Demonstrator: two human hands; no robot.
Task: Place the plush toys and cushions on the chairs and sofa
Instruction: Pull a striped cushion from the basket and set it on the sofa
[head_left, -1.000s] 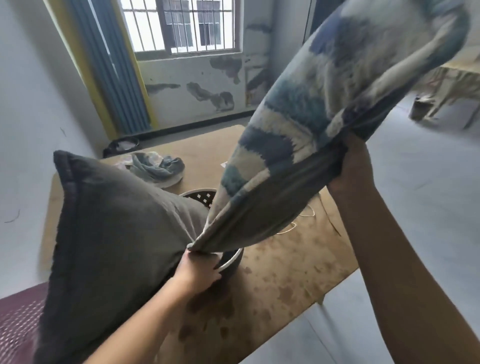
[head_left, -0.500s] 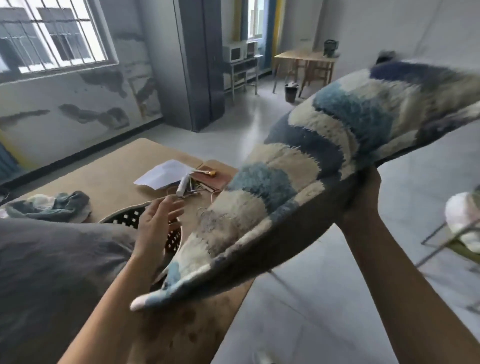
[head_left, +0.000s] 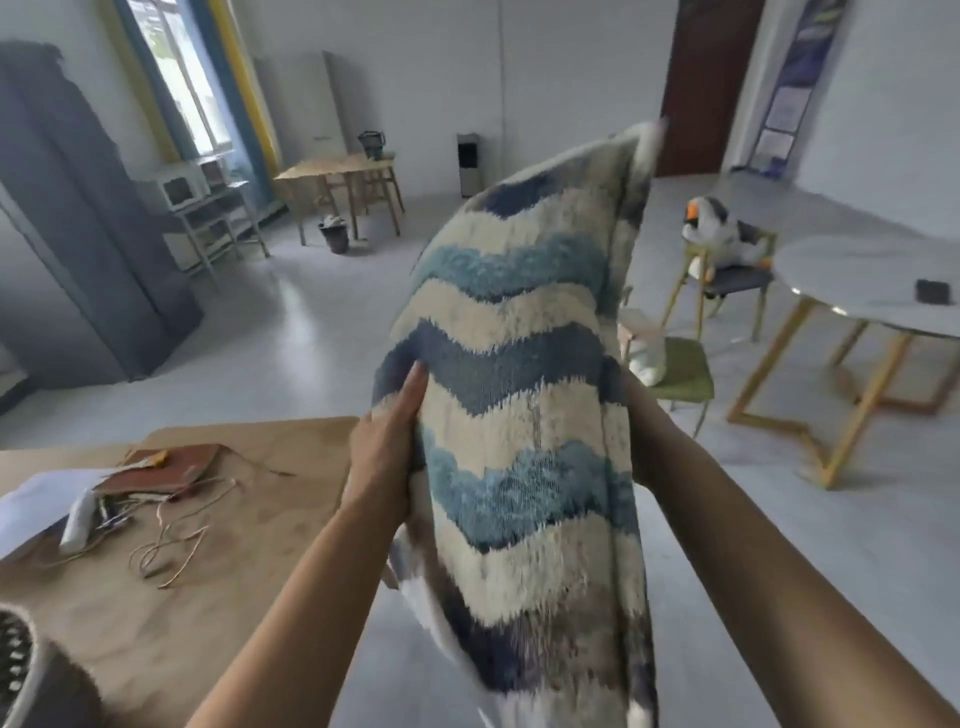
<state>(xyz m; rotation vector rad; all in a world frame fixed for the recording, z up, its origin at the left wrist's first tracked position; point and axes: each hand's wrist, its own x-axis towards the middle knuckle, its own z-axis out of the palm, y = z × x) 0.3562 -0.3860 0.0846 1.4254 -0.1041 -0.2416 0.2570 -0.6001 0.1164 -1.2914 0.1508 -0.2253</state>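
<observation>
I hold a shaggy cushion (head_left: 524, 395) with blue, navy and cream zigzag stripes upright in front of me. My left hand (head_left: 387, 441) presses flat against its left edge. My right hand (head_left: 641, 415) grips its right edge, mostly hidden behind the fabric. Beyond the cushion stands a green-seated chair (head_left: 680, 379) with a white plush toy (head_left: 644, 348) on it. Farther back, a grey chair (head_left: 737, 278) carries a grey and white plush toy (head_left: 714, 234) with an orange beak.
A brown table (head_left: 234, 519) at my left holds a notebook (head_left: 166, 467), strings and papers; a basket rim (head_left: 21, 670) shows at the bottom left. A round marble table (head_left: 862, 280) on gold legs stands at right. A far wooden table (head_left: 337, 171) and shelf (head_left: 208, 218) line the back wall.
My view has swung right, away from the window and the grey cushion. The striped cushion went from tilted flat to upright, and my left hand now presses its left edge.
</observation>
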